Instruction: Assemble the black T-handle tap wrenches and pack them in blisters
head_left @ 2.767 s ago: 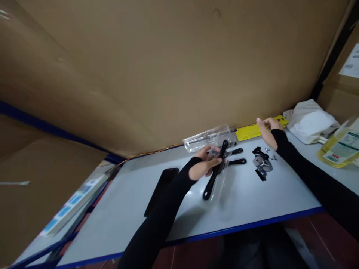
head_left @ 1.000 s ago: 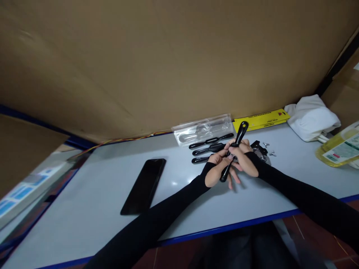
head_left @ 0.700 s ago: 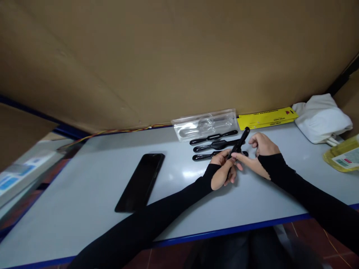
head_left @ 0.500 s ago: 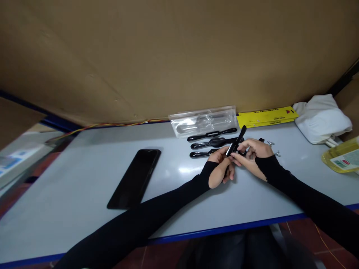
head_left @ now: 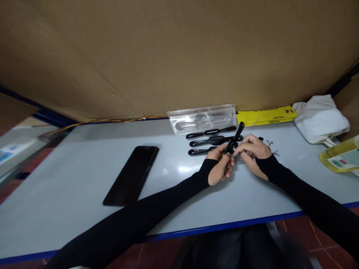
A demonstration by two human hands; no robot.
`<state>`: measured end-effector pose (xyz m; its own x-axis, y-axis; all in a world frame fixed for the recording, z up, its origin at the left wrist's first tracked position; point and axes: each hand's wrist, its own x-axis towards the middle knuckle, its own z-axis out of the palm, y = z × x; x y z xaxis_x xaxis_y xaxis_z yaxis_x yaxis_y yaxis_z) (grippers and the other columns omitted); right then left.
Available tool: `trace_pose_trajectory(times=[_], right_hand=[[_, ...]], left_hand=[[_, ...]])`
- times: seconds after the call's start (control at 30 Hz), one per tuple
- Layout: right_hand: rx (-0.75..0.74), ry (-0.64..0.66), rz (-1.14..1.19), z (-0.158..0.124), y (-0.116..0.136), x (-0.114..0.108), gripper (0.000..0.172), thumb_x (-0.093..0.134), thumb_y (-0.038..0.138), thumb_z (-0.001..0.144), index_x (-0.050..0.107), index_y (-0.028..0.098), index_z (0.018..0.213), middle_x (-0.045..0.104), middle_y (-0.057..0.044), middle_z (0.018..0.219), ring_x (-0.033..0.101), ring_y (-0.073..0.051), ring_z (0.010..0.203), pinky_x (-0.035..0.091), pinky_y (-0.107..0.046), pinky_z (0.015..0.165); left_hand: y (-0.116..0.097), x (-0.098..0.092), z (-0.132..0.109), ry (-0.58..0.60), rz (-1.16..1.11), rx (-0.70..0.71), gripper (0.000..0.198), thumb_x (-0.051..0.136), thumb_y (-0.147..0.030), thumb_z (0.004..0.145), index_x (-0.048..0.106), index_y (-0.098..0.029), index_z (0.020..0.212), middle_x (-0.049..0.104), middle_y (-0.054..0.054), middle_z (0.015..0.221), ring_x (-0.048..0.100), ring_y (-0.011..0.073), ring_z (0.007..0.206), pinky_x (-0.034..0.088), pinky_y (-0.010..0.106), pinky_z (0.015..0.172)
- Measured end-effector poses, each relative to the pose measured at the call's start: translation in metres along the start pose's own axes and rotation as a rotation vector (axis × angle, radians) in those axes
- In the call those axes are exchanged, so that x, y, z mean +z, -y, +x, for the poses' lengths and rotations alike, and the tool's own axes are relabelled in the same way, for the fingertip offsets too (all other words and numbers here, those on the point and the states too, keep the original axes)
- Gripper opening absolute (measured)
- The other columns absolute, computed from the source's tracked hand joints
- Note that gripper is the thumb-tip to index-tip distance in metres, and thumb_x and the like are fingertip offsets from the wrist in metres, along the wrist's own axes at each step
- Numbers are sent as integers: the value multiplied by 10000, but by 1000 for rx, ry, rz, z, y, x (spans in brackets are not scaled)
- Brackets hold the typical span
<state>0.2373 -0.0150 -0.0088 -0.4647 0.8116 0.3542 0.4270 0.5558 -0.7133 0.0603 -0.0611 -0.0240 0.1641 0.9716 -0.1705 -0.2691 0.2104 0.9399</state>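
Observation:
My left hand (head_left: 220, 164) is wrapped round a black spokeshave (head_left: 238, 130), tilted with one handle pointing up and away. Close against its right side, my right hand (head_left: 256, 147) has thumb and fingertips pinched together at the tool's middle. What those fingertips hold is too small to make out. Beyond my left hand lie several more black spokeshave bodies (head_left: 211, 132) in rows, the nearest partly covered by the hand. Small silvery thumbscrews (head_left: 269, 142) rest to the right of my right hand, beside a small black part (head_left: 261, 138).
A clear plastic blister pack (head_left: 182, 121) and yellow printed cards (head_left: 269, 116) lie along the cardboard wall (head_left: 168, 56). On the right are a white cloth bundle (head_left: 321, 116) and a bottle of yellow liquid (head_left: 327, 158). A black phone (head_left: 130, 177) lies left on the grey table (head_left: 70, 186).
My right hand's fingers have drawn slightly back from the spokeshave and closed into a pinch. The spokeshave stays in my left hand, and the whole view has shifted a little.

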Motion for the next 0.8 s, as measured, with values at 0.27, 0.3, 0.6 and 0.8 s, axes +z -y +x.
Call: trace_pose_trajectory(times=[0.27, 0.3, 0.6, 0.8], right_hand=[[25, 78, 94, 1, 7, -10, 213, 608, 142, 890, 746, 189, 736, 614, -47, 976, 480, -61, 593, 380, -201, 483], [36, 74, 101, 1, 8, -10, 184, 617, 147, 881, 748, 190, 759, 611, -51, 994, 488, -68, 605, 384, -201, 478], [26, 17, 48, 2, 8, -10, 188, 620, 111, 848, 734, 194, 724, 620, -66, 1012, 525, -104, 690, 404, -210, 501], [-68, 21, -68, 2, 4, -15, 228, 622, 87, 872, 753, 226, 748, 651, -93, 1071, 564, -218, 953, 531, -309, 693]], left_hand=[[-1, 1, -1, 17, 37, 26, 394, 658, -369, 913, 585, -102, 1194, 614, -34, 700, 486, 74, 338, 284, 177, 248], [-1, 1, -1, 25, 38, 26, 364, 651, -369, 918, 595, -105, 1162, 611, -33, 699, 481, 70, 337, 285, 177, 249], [-4, 1, -2, 16, 59, 15, 186, 626, -317, 920, 591, -139, 959, 611, -21, 706, 469, 61, 339, 276, 174, 245], [-4, 1, -2, 28, 64, 18, 155, 623, -295, 929, 592, -145, 905, 614, -18, 692, 459, 54, 330, 262, 172, 247]])
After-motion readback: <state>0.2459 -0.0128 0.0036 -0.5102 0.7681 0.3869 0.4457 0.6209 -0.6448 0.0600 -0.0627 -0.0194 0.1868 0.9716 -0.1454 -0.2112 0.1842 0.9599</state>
